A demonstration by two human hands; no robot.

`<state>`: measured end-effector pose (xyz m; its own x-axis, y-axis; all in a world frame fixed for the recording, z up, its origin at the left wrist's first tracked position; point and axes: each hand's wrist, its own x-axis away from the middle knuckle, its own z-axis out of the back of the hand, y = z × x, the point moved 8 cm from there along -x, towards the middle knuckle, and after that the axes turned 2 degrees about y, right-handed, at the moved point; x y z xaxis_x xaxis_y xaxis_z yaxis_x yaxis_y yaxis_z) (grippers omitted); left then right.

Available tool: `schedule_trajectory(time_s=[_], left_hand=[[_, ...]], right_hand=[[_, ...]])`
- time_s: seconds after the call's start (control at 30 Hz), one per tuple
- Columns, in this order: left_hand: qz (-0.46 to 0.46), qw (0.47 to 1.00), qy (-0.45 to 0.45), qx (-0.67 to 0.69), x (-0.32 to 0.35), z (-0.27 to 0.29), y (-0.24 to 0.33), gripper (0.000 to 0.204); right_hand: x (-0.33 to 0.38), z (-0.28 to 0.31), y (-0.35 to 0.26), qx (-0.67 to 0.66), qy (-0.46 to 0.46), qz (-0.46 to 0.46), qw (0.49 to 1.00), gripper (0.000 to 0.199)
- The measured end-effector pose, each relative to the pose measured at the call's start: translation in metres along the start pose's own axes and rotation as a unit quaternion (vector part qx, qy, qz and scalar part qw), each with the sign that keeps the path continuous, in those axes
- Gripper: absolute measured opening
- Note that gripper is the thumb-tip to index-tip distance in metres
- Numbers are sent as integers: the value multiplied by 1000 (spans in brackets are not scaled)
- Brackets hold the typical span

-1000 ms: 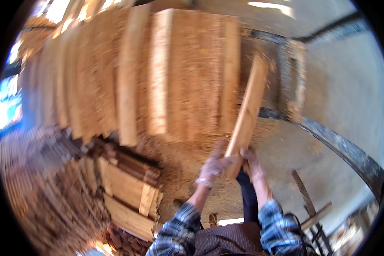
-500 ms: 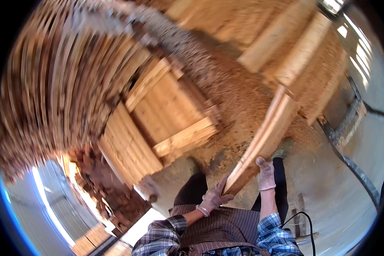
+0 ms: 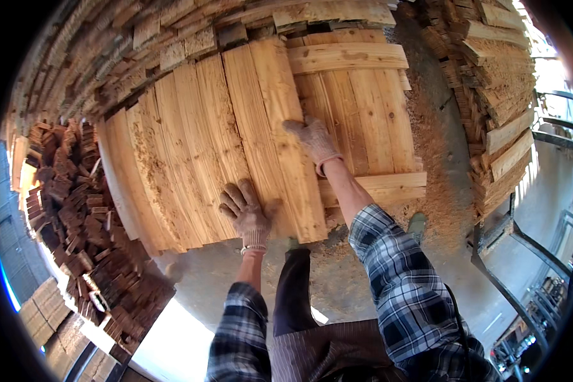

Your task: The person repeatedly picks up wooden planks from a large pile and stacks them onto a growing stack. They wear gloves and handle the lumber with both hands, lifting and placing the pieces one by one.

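Plank (image 3: 285, 134) carried upright half a second ago now lies flat atop the pallet (image 3: 369, 121) — left hand (image 3: 245, 213) and right hand (image 3: 312, 141) press on it, fingers spread, gripping nothing.

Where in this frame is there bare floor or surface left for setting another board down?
Free: the concrete strip between the plank row and the scrap-block heap; the sawdust floor right of the pallet. Crowded: the plank row itself, where the left hand and right hand rest.
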<state>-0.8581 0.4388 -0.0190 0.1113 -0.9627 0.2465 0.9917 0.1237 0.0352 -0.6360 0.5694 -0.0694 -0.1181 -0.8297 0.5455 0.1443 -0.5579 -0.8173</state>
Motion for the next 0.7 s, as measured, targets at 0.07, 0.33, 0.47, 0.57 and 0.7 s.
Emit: schedule_trajectory(time_s=[0.07, 0.33, 0.47, 0.57, 0.7], left_hand=[[-17, 1000, -16, -18, 6, -7, -5, 100], [-36, 999, -17, -6, 9, -7, -13, 103], [-19, 999, -42, -14, 11, -12, -21, 103], [-36, 997, 51, -42, 7, -7, -39, 102], [-56, 995, 29, -82, 7, -19, -9, 105]], right_hand=[[-10, -16, 14, 46, 24, -1, 999, 67], [73, -52, -66, 500, 118, 121, 849, 107], [72, -7, -68, 430, 137, 59, 890, 95], [65, 33, -59, 409, 104, 32, 906, 89], [79, 67, -33, 430, 91, 150, 886, 60]])
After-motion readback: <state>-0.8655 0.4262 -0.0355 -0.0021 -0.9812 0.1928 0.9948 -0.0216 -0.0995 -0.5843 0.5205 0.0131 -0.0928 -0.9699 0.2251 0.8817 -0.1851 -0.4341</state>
